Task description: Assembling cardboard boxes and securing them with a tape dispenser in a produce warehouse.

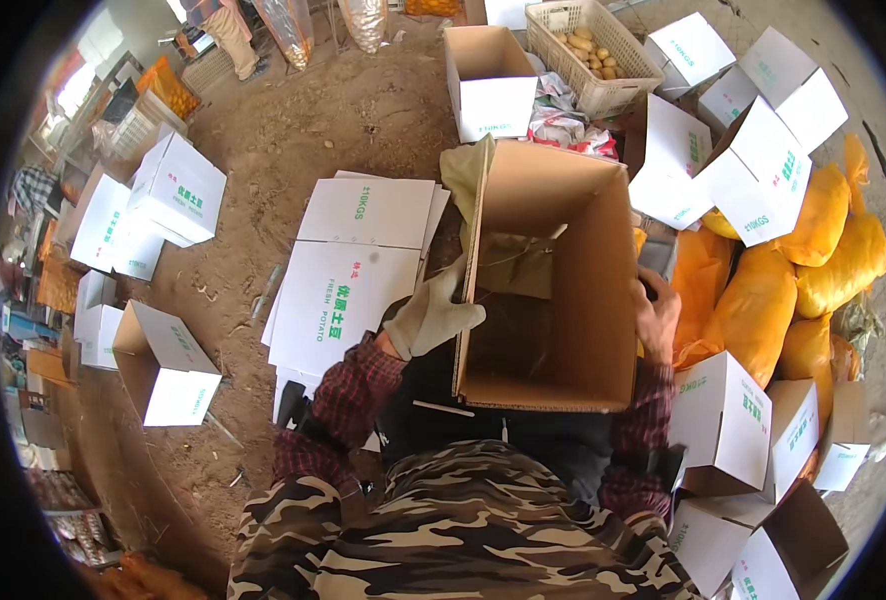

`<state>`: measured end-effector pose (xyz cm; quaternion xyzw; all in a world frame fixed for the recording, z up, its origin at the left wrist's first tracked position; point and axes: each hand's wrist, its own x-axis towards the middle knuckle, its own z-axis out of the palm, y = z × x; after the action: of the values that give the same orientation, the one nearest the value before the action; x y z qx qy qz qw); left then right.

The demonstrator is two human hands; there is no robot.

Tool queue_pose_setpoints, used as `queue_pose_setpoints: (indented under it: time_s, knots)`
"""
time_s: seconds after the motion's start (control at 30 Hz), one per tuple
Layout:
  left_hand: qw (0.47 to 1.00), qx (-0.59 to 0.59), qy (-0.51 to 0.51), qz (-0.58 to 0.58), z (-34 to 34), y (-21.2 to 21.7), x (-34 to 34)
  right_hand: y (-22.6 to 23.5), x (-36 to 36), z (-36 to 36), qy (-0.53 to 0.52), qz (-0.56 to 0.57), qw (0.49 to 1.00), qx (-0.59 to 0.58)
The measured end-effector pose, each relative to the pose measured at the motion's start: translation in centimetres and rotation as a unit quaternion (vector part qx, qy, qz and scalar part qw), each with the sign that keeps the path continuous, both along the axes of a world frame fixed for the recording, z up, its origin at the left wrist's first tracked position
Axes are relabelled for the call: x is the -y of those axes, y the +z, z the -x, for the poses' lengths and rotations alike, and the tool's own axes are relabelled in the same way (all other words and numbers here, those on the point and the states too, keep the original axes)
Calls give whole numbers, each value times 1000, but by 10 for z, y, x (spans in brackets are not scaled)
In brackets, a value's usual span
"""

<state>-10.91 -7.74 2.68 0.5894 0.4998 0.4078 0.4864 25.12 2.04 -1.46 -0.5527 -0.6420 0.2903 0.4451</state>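
Observation:
Between my two hands an unfolded cardboard box (591,290) stands with its brown inside facing up. My left hand (433,312), in a pale work glove, grips the box's left wall with the thumb by the rim. My bare right hand (656,312) is closed against the right wall, its fingers curled and partly hidden. Olive cloth (511,268) shows within the box's opening; whether the bottom is open I cannot tell. Left of the box lies a stack of flattened white cartons (348,290) with green print.
A beige plastic crate (613,95) of potatoes stands at the far right. Orange-yellow sacks (753,310) lie on the right among several white boxes (723,425). More opened boxes (168,365) stand on the dirt floor (253,150) at left. A person's legs (231,40) show at the far left.

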Motion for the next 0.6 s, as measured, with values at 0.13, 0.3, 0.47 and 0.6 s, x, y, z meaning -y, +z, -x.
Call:
queue_pose_setpoints:
  time_s: [0.13,0.3,0.47,0.6]
  knots:
    - [993,-67,0,94,1,-68,6,-31,-31,25,14,98,995,1]
    - [875,-427,143,-176,-46,-34,20,-52,-26,13,-50,16,999,-5]
    - [866,-404,-287,-69,-104,-28,37,-57,-27,15,-38,35,996,-70]
    - [795,-393,-449,109,-98,-31,-22,-59,-19,7,-53,62,992,-96]
